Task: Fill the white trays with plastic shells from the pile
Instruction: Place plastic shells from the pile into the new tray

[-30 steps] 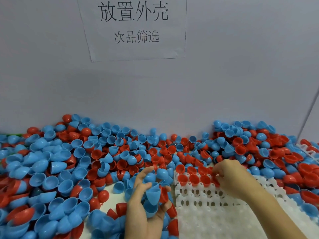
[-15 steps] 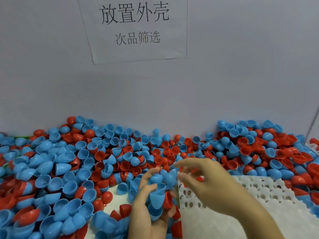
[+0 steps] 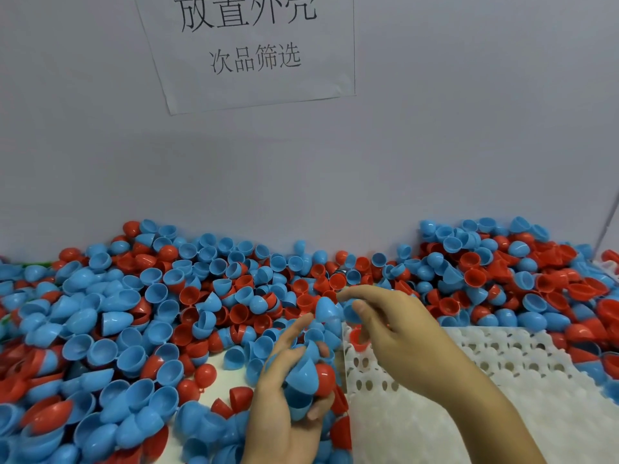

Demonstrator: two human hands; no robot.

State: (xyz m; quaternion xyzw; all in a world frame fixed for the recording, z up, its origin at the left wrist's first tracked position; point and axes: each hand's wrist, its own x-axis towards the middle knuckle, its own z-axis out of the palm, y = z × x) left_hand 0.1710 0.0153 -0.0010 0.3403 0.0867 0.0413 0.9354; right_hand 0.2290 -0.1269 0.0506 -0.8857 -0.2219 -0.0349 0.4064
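A big pile of blue and red plastic shells (image 3: 134, 313) covers the table on the left and along the back. My left hand (image 3: 274, 413) grips a handful of blue and red shells (image 3: 304, 376) beside the left edge of the white tray (image 3: 502, 380). My right hand (image 3: 402, 336) hovers over the tray's back left corner, and its thumb and forefinger pinch a blue shell (image 3: 350, 313) just above the handful. One red shell (image 3: 358, 339) shows in a tray cell under this hand. The other visible cells hold nothing.
A grey wall stands right behind the pile, with a paper sign (image 3: 254, 45) taped to it. More shells (image 3: 536, 279) lie heaped behind and to the right of the tray. A small patch of bare table (image 3: 217, 383) shows left of my left hand.
My right hand left the tray's back row, moved left to the handful in my left hand and now pinches a blue shell. My left hand stayed put.
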